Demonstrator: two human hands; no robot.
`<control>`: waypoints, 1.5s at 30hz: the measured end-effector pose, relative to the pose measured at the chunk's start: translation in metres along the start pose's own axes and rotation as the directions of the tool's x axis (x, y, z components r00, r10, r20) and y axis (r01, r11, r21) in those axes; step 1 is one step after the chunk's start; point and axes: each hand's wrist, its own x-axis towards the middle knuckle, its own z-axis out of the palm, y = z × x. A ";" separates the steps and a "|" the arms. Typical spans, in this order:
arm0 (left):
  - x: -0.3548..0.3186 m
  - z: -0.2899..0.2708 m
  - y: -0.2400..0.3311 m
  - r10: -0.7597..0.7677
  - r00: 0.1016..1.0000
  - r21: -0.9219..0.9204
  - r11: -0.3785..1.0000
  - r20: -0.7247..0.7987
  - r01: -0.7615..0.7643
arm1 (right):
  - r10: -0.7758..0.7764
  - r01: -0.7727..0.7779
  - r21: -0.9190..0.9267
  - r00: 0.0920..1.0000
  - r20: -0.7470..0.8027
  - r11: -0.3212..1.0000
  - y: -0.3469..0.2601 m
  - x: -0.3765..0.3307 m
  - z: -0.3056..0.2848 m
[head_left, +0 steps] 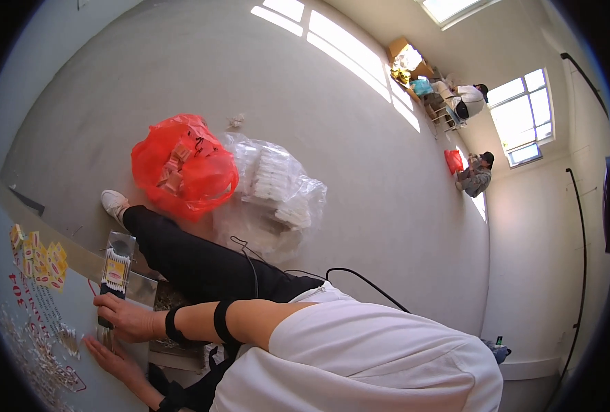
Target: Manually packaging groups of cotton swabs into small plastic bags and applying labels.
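Note:
My right hand (123, 320), its forearm banded with two black straps, is closed around the lower end of a clear plastic pack of cotton swabs (117, 269). White swab tips and a yellow label card show through the plastic. My left hand (116, 362) lies just below it by the tabletop, fingers stretched out. A small bunch of swabs (104, 336) shows between the two hands; whether the left fingers touch it is unclear. Many loose cotton swabs (34, 350) are scattered over the table (85, 292), and yellow-and-white label cards (42, 259) are spread near its far edge.
A red plastic bag (185, 168) with small orange-red packets inside sits on the floor. Beside it is a clear bag (277, 182) of white bundles. A black cable (367, 285) runs past my leg. Two people (468, 101) sit by the far windows, near cardboard boxes (408, 58).

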 end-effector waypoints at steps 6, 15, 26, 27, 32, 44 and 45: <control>-0.002 0.003 0.032 -0.194 0.971 0.426 0.897 0.137 0.119 | 0.007 -0.007 -0.011 0.998 0.061 1.000 0.005 -0.010 -0.012; 0.001 0.013 0.034 -0.026 0.988 0.410 0.911 0.152 -0.039 | 0.066 -0.084 0.108 0.984 0.163 0.991 0.014 -0.004 -0.027; 0.012 -0.005 0.056 -0.737 0.665 -0.853 0.420 -0.121 0.310 | 0.128 -0.124 0.090 0.991 -0.038 0.988 0.016 0.002 -0.026; 0.018 -0.006 0.060 -0.761 0.637 -0.882 0.377 -0.120 0.284 | 0.213 -0.185 0.258 0.973 -0.088 0.948 0.029 0.002 -0.020; 0.013 -0.022 0.061 -0.846 0.517 -0.940 0.274 -0.134 0.203 | 0.276 -0.274 0.446 0.959 0.062 0.852 0.013 0.019 -0.002; 0.038 -0.019 0.080 -0.822 0.570 -0.980 0.099 0.016 0.170 | 0.198 -0.296 0.475 0.949 0.247 0.829 0.008 0.030 0.026; 0.039 -0.019 0.081 -0.822 0.569 -0.981 0.088 0.025 0.171 | 0.197 -0.297 0.471 0.948 0.251 0.831 0.009 0.030 0.025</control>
